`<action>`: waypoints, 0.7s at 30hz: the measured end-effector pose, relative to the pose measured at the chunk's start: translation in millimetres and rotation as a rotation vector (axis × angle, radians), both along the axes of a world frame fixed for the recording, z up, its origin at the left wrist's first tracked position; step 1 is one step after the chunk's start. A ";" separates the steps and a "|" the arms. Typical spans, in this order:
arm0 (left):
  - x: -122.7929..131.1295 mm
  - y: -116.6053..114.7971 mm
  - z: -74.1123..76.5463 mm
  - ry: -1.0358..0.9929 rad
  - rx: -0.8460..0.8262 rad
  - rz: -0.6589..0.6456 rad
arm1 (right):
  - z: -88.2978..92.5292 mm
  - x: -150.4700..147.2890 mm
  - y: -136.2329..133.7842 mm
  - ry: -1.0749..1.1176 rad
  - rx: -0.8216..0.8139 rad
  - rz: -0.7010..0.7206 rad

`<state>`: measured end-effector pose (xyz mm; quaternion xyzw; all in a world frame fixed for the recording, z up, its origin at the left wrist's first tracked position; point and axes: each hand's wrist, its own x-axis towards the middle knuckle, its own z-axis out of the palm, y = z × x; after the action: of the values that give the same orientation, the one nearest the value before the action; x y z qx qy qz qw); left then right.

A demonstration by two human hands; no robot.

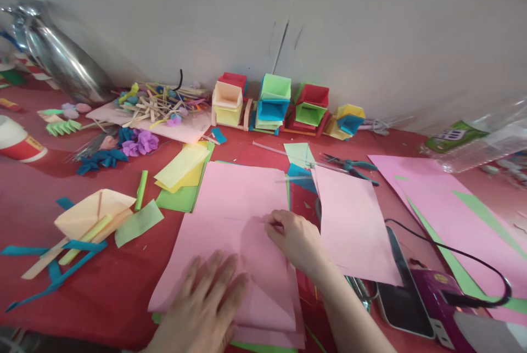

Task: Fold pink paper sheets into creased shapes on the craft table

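A stack of pink paper (pixel 242 188) lies in front of me, with green sheets showing under its edges. My left hand (pixel 201 303) rests flat on the near part of the top sheet, fingers spread. My right hand (pixel 294 235) is closed, thumb and fingers pinched together at the right side of the stack, beside a faint line across the paper. Whatever sits between those fingertips, if anything, is hidden. A separate pink sheet (pixel 354 221) lies just right of that hand, partly over other tools.
Folded paper boxes (pixel 274 95) stand along the wall. Blue-handled pliers (pixel 349 165) lie behind the loose sheet. A phone (pixel 401 292) and a purple device (pixel 440 298) with a black cable are at right. Paper strips (pixel 78 248) lie left; a metal jug (pixel 66 51) and paper cup (pixel 18 141) stand beyond.
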<state>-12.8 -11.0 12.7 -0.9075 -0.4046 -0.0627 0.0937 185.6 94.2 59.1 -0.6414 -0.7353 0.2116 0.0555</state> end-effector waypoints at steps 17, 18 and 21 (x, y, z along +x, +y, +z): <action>0.4 0.5 3.6 0.013 -0.044 0.005 | 0.8 0.2 -0.4 -0.008 0.013 0.014; 0.5 0.6 3.8 0.010 -0.048 0.003 | 0.9 0.1 -0.4 -0.011 0.013 0.014; 0.9 2.8 4.4 -0.004 -0.038 0.003 | 2.1 0.1 0.0 -0.029 0.004 0.007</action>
<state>-11.9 -8.2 17.1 -0.9084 -0.4072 -0.0564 0.0756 185.7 94.2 61.2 -0.6419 -0.7387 0.2007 0.0454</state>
